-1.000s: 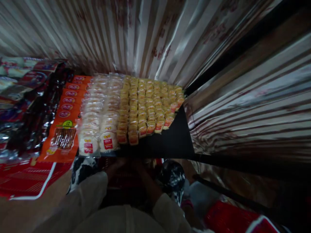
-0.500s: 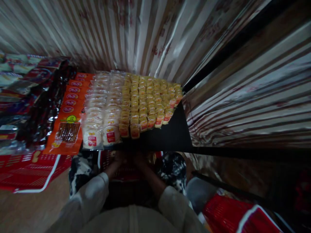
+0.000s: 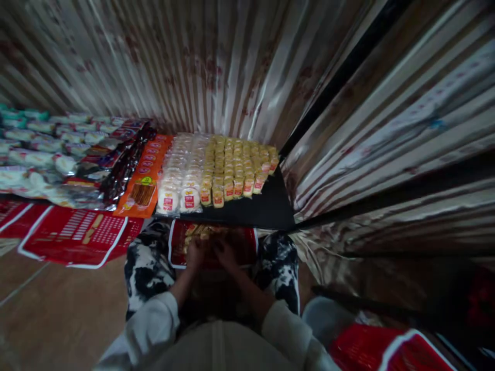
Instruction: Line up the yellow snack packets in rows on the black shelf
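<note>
Between my knees, under the shelf's front edge, sits a red basket (image 3: 253,247) with a white rim. Small yellow-wrapped snack packets (image 3: 203,229) lie in its left and middle part. My left hand (image 3: 194,252) is over the basket at the packets, its fingers curled; whatever they hold is hidden. Just to the right, my right hand (image 3: 226,256) reaches into the same basket, apart from the left one. Its fingers are too dim to read. Above the hands, rows of yellow-wrapped snacks (image 3: 232,167) stand on the black shelf (image 3: 266,203).
Left along the shelf lie round white snacks (image 3: 180,178), orange packs (image 3: 143,180), dark packs (image 3: 124,165) and white packets (image 3: 38,149). Red baskets (image 3: 83,232) hang at left; another (image 3: 367,348) is at lower right. A striped curtain (image 3: 216,67) backs the shelf beside a black post (image 3: 332,87).
The view has shifted, so more of the basket, its yellow packets and the left shelf shows. Both hands, before mostly in shadow at the shelf edge, are now more visible over the basket.
</note>
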`<state>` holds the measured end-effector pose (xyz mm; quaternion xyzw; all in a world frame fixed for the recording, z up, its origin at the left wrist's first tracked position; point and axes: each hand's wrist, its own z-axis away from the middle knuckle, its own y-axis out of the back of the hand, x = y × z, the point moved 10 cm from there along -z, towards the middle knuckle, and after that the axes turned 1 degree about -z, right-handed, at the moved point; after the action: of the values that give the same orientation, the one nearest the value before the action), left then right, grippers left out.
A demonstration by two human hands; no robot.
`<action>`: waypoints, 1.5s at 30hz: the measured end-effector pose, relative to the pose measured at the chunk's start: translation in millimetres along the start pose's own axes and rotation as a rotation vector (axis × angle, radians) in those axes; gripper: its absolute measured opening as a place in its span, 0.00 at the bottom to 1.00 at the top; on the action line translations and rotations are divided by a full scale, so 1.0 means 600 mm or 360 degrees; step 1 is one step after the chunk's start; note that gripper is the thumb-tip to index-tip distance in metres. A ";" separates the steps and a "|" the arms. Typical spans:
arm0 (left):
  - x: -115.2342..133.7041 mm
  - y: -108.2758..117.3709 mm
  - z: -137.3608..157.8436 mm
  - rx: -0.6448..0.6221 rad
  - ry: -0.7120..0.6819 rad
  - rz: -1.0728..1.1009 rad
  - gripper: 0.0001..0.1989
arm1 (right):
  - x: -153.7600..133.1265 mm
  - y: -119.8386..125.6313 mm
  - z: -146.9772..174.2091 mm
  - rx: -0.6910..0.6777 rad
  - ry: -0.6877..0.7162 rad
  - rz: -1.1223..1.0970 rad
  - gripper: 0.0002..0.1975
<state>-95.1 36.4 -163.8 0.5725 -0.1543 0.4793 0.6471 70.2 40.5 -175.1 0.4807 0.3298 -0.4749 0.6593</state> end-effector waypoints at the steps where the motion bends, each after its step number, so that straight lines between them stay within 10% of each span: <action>1: -0.006 -0.002 0.004 0.0003 0.0014 -0.0010 0.07 | -0.001 0.004 0.003 0.0005 0.0027 0.0023 0.17; 10: -0.019 -0.017 0.024 -0.0066 0.0044 -0.0020 0.08 | -0.014 -0.003 0.028 -0.0177 0.0269 0.0329 0.17; 21: -0.021 -0.042 0.024 -0.0230 0.0077 -0.0280 0.05 | 0.027 0.000 0.034 -0.0181 0.0171 -0.0251 0.12; 35: 0.039 -0.019 0.069 0.0023 0.0063 -0.0486 0.14 | -0.029 0.003 0.063 -0.0438 0.0395 0.0097 0.10; 45: 0.082 -0.046 0.079 -0.0028 -0.0098 -0.0428 0.07 | 0.024 0.071 0.053 -0.0303 0.0058 -0.0406 0.06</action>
<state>-32.5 19.0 -129.3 0.5967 -0.1002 0.3690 0.7055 114.7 9.9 -163.9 0.3786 0.4435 -0.5127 0.6301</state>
